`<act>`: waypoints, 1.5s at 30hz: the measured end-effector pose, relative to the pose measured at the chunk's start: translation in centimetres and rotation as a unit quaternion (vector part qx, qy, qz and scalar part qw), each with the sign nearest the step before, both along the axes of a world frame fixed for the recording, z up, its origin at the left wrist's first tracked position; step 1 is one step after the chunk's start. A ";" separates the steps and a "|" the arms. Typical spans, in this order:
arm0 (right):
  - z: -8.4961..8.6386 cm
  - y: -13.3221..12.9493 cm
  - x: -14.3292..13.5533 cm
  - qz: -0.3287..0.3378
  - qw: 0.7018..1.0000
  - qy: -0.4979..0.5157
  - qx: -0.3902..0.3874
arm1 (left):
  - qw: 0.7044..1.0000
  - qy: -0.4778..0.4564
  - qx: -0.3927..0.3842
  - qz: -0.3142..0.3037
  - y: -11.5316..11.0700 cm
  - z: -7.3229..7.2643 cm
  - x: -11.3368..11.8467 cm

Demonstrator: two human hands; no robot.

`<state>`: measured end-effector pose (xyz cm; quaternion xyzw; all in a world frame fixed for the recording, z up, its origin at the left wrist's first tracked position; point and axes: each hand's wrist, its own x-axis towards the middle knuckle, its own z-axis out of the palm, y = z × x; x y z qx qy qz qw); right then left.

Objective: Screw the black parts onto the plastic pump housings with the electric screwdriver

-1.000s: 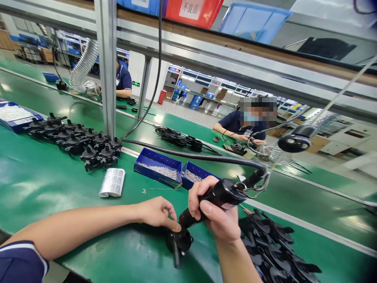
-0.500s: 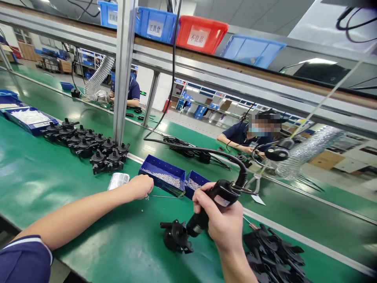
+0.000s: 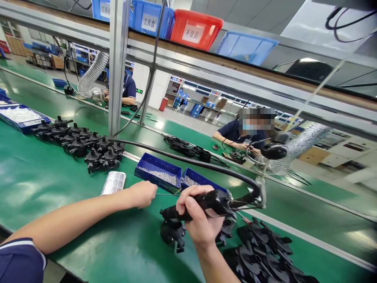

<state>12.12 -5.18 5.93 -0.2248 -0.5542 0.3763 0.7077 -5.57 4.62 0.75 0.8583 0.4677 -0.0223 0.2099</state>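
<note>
My right hand [image 3: 200, 220] grips a black electric screwdriver [image 3: 216, 202], held nearly level with its nose pointing left. The nose is over a black plastic housing [image 3: 172, 235] on the green bench; whether they touch I cannot tell. My left hand [image 3: 144, 193] is closed with the knuckles up, low over the bench in front of a blue bin of small screws [image 3: 159, 173]. What its fingers hold is hidden. A thin metal rod [image 3: 167, 194] shows just right of that hand. A roll of labels [image 3: 114, 182] lies behind my left wrist.
Black housings stand in rows [image 3: 78, 145] at left and in a pile [image 3: 262, 255] at right. A second screw bin [image 3: 191, 177] sits beside the first. The screwdriver's cable [image 3: 176, 155] arcs across the bench. A metal post [image 3: 116, 78] rises behind. A co-worker [image 3: 241, 135] sits opposite.
The screwdriver has swung from pointing down-left to nearly level, and my right hand has moved left. My left hand has shifted slightly right. The view has moved a little.
</note>
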 end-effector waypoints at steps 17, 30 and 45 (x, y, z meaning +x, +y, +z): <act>1.7 0.5 2.1 -0.073 0.997 -0.019 -0.027 | 0.822 -0.237 -0.504 0.116 -1.4 -2.5 3.4; 2.0 0.4 1.7 -0.054 0.998 -0.027 -0.036 | 0.840 -0.246 -0.468 0.120 -1.8 -0.8 3.3; 1.0 2.2 1.8 -0.062 0.996 -0.037 -0.048 | 0.853 -0.255 -0.437 0.126 -2.6 -1.7 3.8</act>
